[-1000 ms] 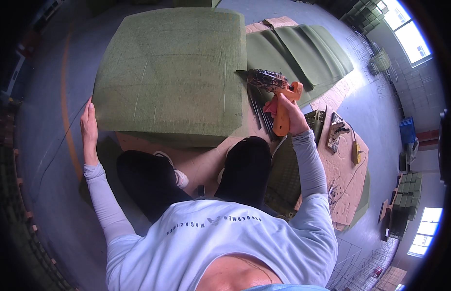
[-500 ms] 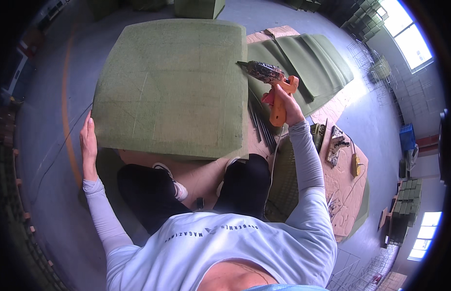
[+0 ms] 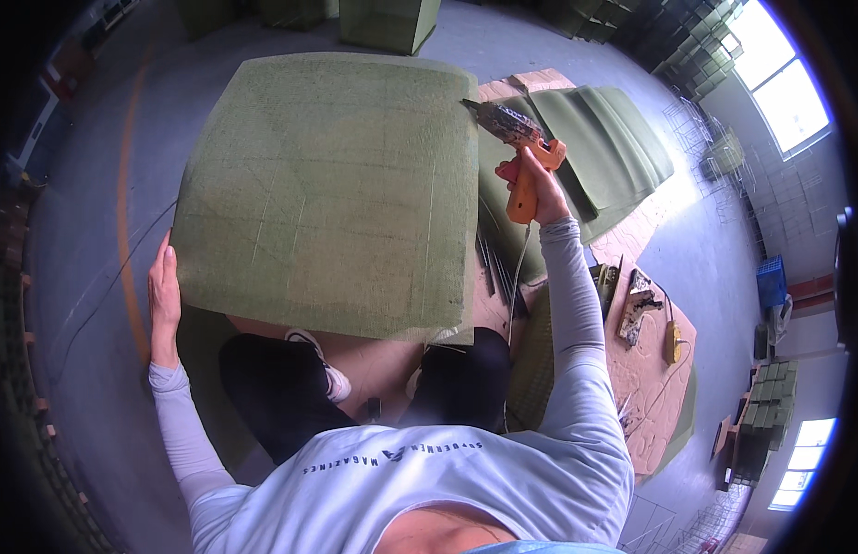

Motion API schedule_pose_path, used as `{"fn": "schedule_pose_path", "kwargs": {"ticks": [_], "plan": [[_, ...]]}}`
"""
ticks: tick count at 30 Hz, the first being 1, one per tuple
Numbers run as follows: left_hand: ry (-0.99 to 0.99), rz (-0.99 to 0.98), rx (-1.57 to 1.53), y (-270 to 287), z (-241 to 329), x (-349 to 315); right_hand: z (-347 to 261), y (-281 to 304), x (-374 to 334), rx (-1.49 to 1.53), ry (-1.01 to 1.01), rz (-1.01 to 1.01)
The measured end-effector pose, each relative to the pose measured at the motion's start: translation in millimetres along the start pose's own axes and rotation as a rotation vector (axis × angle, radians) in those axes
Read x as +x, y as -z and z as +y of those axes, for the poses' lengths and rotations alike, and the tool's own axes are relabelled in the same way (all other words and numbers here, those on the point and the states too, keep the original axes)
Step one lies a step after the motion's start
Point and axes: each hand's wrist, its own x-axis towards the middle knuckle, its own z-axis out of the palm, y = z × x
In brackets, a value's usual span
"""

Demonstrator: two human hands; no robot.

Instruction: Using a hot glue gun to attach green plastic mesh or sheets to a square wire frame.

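The green panel (image 3: 327, 194) lies directly in front of the person, its near edge just beyond the knees. It is a broad, roughly square piece with a woven, cloth-like surface, faintly creased, marked with thin pale lines and worn to a tan tint in the middle. Fine loose threads show at its near right corner.

The left hand (image 3: 164, 286) is held flat, fingers extended and together, laid against the panel's left edge; it grips nothing around. The right hand (image 3: 545, 189) is closed about the handle of an orange glue gun (image 3: 512, 126), pistol-shaped, its front barrel dark and crusted. The nozzle points to the panel's upper right edge; whether it touches cannot be made out from this angle. A pale cord (image 3: 519, 282) hangs from the handle.

To the right lie smooth green sheets (image 3: 623, 138), overlapping and folded in ridges. Thin dark strips (image 3: 492, 254) rest beside the panel. Farther right, a tan board (image 3: 664, 388) with curved surface marks bears a stained block (image 3: 638, 307) and a yellow fitting (image 3: 673, 342).
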Motion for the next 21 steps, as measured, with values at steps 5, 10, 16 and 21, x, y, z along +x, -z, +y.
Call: {"fn": "schedule_pose_path", "kwargs": {"ticks": [5,10,16,21], "plan": [[0.013,-0.02,-0.007,1,-2,1,-3,1,30,0.001,0.018,0.0],[0.009,-0.017,0.035,2,-6,0,1,6,59,0.059,0.017,-0.078],[0.016,-0.004,0.062,2,-9,1,-2,4,62,0.072,0.016,-0.118],[0.014,-0.012,0.047,2,-10,2,-6,2,20,-0.018,0.013,-0.066]]}}
